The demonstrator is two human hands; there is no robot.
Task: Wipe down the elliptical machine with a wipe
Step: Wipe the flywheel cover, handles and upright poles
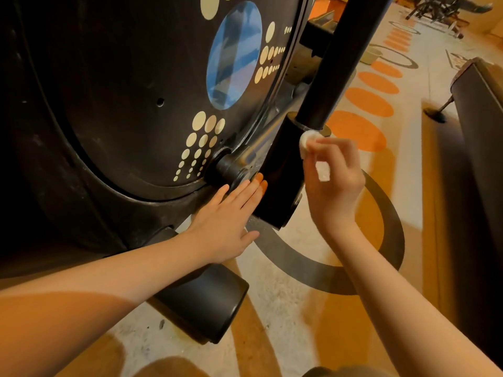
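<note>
Item: wipe (307, 137), bunched; my right hand (333, 180) is pinching it against the elliptical machine (130, 85) at the black arm joint (283, 170). My left hand (228, 213) is lying spread, bracing beside the crank hub (231, 167). I am judging firm strokes round the joint best.

Glossy black plastic elliptical housing (109, 104), smooth black metal tube (345, 50), soft white wipe (307, 138), speckled matt floor (272, 300).
</note>
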